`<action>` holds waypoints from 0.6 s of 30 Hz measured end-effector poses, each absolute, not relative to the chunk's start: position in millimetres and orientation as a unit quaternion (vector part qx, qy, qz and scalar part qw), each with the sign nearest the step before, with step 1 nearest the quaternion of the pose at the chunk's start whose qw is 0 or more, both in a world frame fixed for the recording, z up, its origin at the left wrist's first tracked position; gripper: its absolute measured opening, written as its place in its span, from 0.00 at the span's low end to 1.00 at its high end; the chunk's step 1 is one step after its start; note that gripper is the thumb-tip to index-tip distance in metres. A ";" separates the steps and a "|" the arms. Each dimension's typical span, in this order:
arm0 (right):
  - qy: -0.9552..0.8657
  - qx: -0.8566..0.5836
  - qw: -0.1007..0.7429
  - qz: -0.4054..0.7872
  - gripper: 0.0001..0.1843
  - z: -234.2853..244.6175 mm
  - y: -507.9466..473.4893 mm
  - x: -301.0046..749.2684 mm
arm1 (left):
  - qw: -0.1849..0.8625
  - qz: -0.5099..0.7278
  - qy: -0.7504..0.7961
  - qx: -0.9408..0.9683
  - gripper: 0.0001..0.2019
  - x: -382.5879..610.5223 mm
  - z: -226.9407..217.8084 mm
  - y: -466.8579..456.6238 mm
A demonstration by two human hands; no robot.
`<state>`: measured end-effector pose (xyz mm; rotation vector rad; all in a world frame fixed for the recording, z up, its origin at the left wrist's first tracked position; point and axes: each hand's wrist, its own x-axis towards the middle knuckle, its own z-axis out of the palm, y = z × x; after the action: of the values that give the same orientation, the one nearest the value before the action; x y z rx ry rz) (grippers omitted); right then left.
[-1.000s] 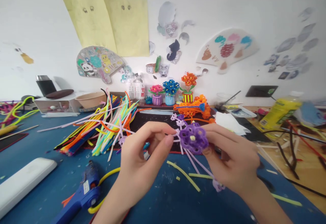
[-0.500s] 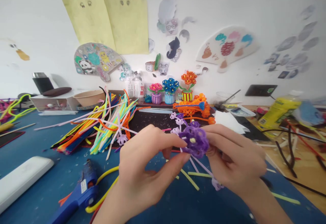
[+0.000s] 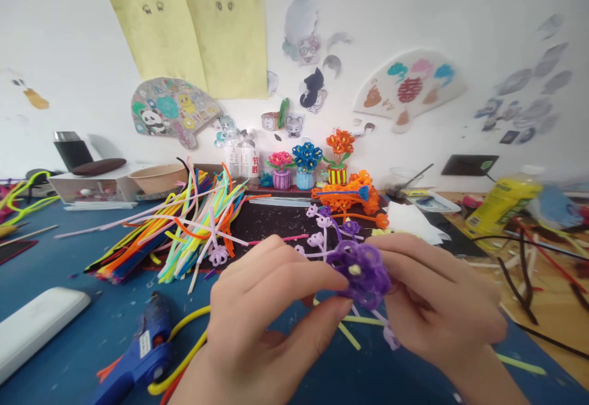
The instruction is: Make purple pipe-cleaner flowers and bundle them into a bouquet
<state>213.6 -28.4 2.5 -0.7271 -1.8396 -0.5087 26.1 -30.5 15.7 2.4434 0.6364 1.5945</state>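
Note:
Between my two hands is a dark purple pipe-cleaner flower (image 3: 365, 273) with a pale yellow centre facing me. My left hand (image 3: 276, 307) pinches its left petals between thumb and forefinger. On the other side, my right hand (image 3: 437, 294) grips it with curled fingers, the fingertips partly hidden behind the petals. Just beyond it lie lilac pipe-cleaner flowers (image 3: 316, 239) on stems and a smaller dark purple flower (image 3: 351, 227). Pale yellow pipe-cleaner pieces (image 3: 350, 336) rest on the blue table below my hands.
A blue glue gun (image 3: 145, 356) lies left of my left hand, with a white case (image 3: 37, 328) farther left. Bundled coloured pipe cleaners (image 3: 193, 233) are behind it. Small potted flowers (image 3: 306, 165) stand along the wall; a yellow bottle (image 3: 504, 199) is at the right.
Both hands have moved slightly down and right with the purple flower. Its face is turned a little, and more lilac flowers behind it show.

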 end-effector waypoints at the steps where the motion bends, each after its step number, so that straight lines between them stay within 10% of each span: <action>1: -0.768 -0.305 0.522 -0.214 0.15 2.8 -28.5 213.8 | 0.078 0.533 0.212 0.816 0.07 26.1 15.5 -30.6; 18: -0.763 -0.296 0.517 -0.250 0.12 3.8 -27.8 214.3 | 0.067 0.547 0.192 0.812 0.05 27.1 16.5 -30.8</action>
<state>214.3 -27.8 3.8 -0.7116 -1.8327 -0.6008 27.1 -30.8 16.5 2.4482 0.5796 1.6479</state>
